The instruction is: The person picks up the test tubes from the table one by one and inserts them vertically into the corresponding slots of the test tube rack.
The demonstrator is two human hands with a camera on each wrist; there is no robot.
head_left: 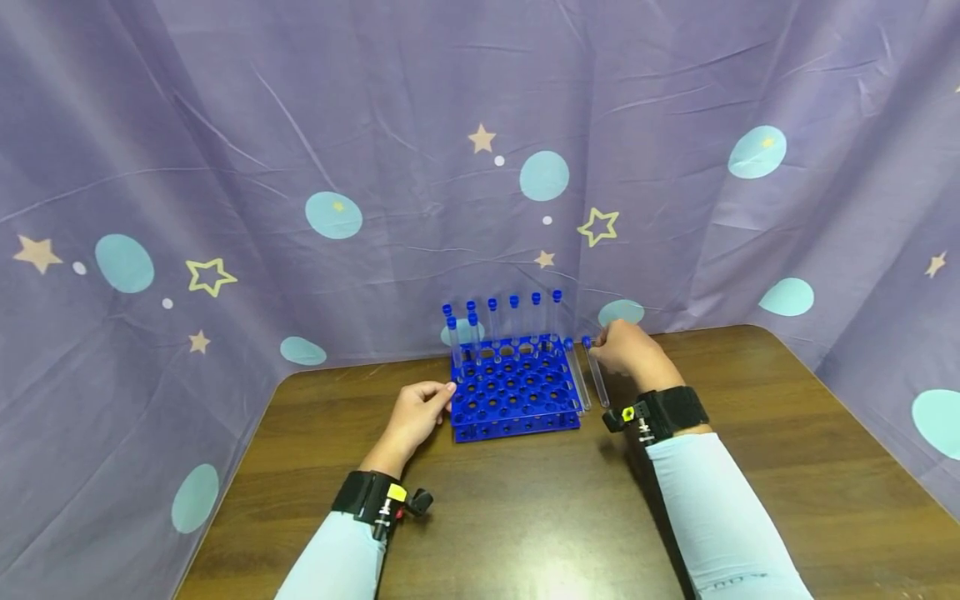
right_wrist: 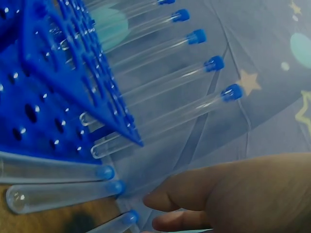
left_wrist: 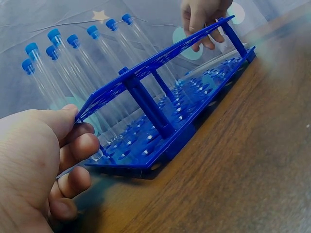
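A blue test tube rack (head_left: pixel 517 429) stands on the table, with several clear, blue-capped test tubes (head_left: pixel 514 315) upright along its back row and left end. My left hand (head_left: pixel 417 410) pinches the left edge of its top plate between thumb and forefinger, the other fingers curled below, as the left wrist view shows. To the right of the rack lie loose capped tubes; the right wrist view shows three, including one close to the rack (right_wrist: pixel 58 167) and another tube (right_wrist: pixel 63 195) beside it. Over their capped ends hovers my right hand (head_left: pixel 630 348), thumb and fingers apart, gripping no visible tube.
The brown wooden table (head_left: pixel 510 508) extends in front of the rack and to both sides. Right behind the rack hangs a purple curtain (head_left: pixel 420 125) with stars and teal spots. Both wrists wear black straps with small cameras.
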